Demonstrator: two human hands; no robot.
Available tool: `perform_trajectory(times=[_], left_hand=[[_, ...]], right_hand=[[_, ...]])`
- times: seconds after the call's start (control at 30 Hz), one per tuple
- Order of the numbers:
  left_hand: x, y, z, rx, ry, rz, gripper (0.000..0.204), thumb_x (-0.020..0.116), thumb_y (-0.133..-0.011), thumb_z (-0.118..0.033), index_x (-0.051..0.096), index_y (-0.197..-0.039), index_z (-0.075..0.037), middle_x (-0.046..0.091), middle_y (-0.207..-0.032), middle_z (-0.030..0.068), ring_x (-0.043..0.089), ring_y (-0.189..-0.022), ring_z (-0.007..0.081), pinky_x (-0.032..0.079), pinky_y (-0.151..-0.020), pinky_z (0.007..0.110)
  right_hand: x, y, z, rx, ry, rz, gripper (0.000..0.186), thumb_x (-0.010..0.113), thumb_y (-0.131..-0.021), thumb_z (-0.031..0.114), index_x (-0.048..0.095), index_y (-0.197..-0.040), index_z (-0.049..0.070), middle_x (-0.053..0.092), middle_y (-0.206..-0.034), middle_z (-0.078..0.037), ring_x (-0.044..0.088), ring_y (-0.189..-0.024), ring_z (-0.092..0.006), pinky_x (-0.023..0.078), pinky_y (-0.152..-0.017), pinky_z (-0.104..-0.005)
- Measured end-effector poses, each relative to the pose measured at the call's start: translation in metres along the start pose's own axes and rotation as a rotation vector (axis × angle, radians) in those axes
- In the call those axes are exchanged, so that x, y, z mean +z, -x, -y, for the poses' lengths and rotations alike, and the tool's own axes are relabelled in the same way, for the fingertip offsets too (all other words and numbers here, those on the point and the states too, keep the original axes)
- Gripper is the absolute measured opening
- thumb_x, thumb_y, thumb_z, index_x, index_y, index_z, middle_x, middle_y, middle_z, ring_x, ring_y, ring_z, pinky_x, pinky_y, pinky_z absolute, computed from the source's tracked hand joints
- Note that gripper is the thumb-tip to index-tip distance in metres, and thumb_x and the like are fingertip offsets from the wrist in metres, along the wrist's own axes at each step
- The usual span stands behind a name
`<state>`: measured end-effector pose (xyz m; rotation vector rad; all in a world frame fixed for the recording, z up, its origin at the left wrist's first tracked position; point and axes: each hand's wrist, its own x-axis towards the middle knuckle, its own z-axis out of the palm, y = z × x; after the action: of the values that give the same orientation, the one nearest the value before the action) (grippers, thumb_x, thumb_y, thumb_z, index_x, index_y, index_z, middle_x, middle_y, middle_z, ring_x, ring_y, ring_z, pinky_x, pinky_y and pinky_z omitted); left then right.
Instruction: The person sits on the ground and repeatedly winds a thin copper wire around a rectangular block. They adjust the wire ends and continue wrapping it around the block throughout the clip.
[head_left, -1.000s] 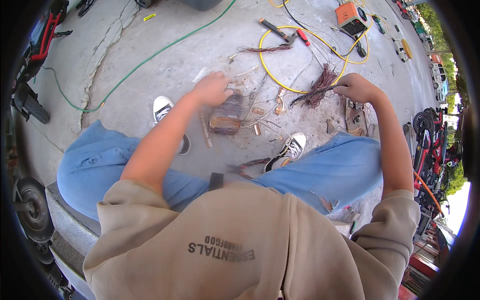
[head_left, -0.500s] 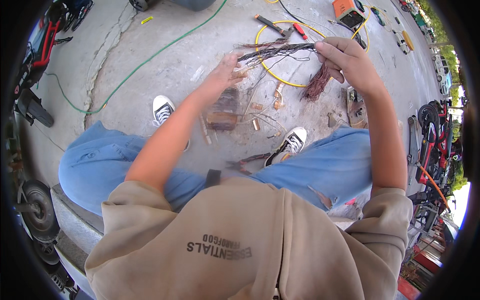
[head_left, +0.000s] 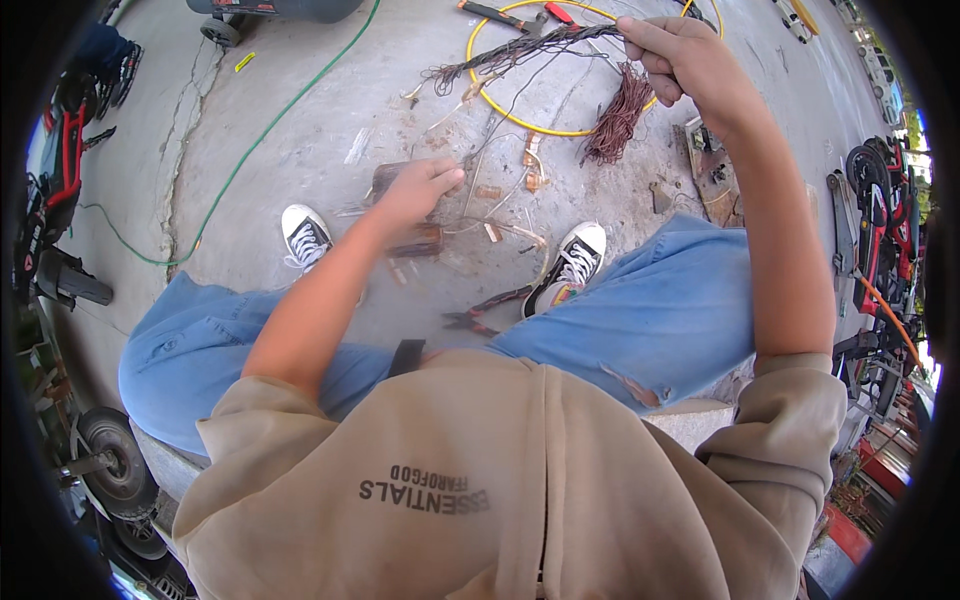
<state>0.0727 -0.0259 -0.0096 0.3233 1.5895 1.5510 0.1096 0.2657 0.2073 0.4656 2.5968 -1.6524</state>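
My right hand (head_left: 685, 68) is raised at the upper right, thumb and fingers closed on one end of a bundle of thin dark wires (head_left: 545, 48). The bundle stretches leftward to a frayed loose end. Below that hand is a thick tassel of reddish-brown wires (head_left: 618, 115); whether it hangs or rests on the floor, I cannot tell. Lower and to the left, my left hand (head_left: 422, 190) pinches a single thin wire strand (head_left: 512, 108) that slants up to the bundle. A brown block (head_left: 420, 238) lies on the floor partly behind my left hand.
Pliers (head_left: 490, 312) lie open by my right shoe (head_left: 575, 265). A yellow hose (head_left: 540, 130) loops near a hammer (head_left: 495, 14) and a red-handled tool (head_left: 558, 13). A green hose (head_left: 270, 130) crosses the left floor. Metal parts (head_left: 708, 165) sit at right; motorbikes line both sides.
My left hand has moved down and away from the bundle, drawing out one strand. The bundle's left end now hangs free. My right hand keeps its grip, and the view has shifted.
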Motion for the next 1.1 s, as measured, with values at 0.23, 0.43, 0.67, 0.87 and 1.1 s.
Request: perform_trajectory(times=[0.23, 0.43, 0.67, 0.87, 1.1], left_hand=[[-0.019, 0.003, -0.15, 0.333, -0.172, -0.134, 0.028, 0.055, -0.097, -0.031, 0.058, -0.083, -0.007, 0.033, -0.062, -0.0065, 0.03, -0.055, 0.0036, 0.035, -0.053, 0.02], [-0.092, 0.049, -0.18, 0.151, -0.611, -0.276, 0.027, 0.057, -0.095, -0.032, 0.059, -0.086, -0.007, 0.032, -0.061, -0.0066, 0.028, -0.054, 0.0043, 0.029, -0.052, 0.022], [-0.175, 0.102, -0.128, 0.162, -0.036, -0.589, 0.023, 0.065, -0.091, -0.033, 0.058, -0.085, -0.011, 0.044, -0.069, -0.0056, 0.046, -0.07, 0.0075, 0.044, -0.07, 0.025], [-0.171, 0.085, -0.088, 0.4, 0.854, -0.696, 0.023, 0.043, -0.101, -0.023, 0.042, -0.108, -0.001, 0.051, -0.126, 0.0189, 0.05, -0.121, 0.0347, 0.041, -0.107, 0.049], [-0.178, 0.077, -0.091, 0.579, 1.17, -0.503, 0.026, 0.027, -0.104, -0.021, 0.04, -0.09, -0.003, 0.052, -0.086, 0.0107, 0.055, -0.08, 0.0217, 0.05, -0.08, 0.039]], right_hand=[[-0.05, -0.011, 0.007, 0.091, -0.574, -0.088, 0.025, 0.048, -0.1, 0.024, 0.048, -0.078, 0.011, 0.032, -0.056, 0.008, 0.031, -0.046, -0.0053, 0.029, -0.045, -0.0224], [0.002, 0.004, -0.012, 0.071, -0.172, 0.11, 0.032, 0.053, -0.097, 0.035, 0.052, -0.082, 0.008, 0.04, -0.062, 0.005, 0.042, -0.053, -0.0058, 0.037, -0.053, -0.0228], [0.154, -0.003, -0.034, 0.131, -0.523, 0.359, 0.033, 0.046, -0.1, 0.034, 0.052, -0.083, 0.007, 0.049, -0.065, 0.0, 0.051, -0.057, -0.0125, 0.046, -0.058, -0.0288], [0.223, -0.011, -0.016, 0.153, -0.768, 0.54, 0.033, 0.045, -0.1, 0.036, 0.051, -0.084, 0.008, 0.049, -0.067, 0.0, 0.051, -0.059, -0.0122, 0.045, -0.058, -0.0274], [0.27, -0.021, -0.096, 0.062, -0.241, 0.644, 0.033, 0.048, -0.099, 0.035, 0.059, -0.096, 0.004, 0.061, -0.079, -0.007, 0.058, -0.068, -0.0169, 0.049, -0.066, -0.0305]])
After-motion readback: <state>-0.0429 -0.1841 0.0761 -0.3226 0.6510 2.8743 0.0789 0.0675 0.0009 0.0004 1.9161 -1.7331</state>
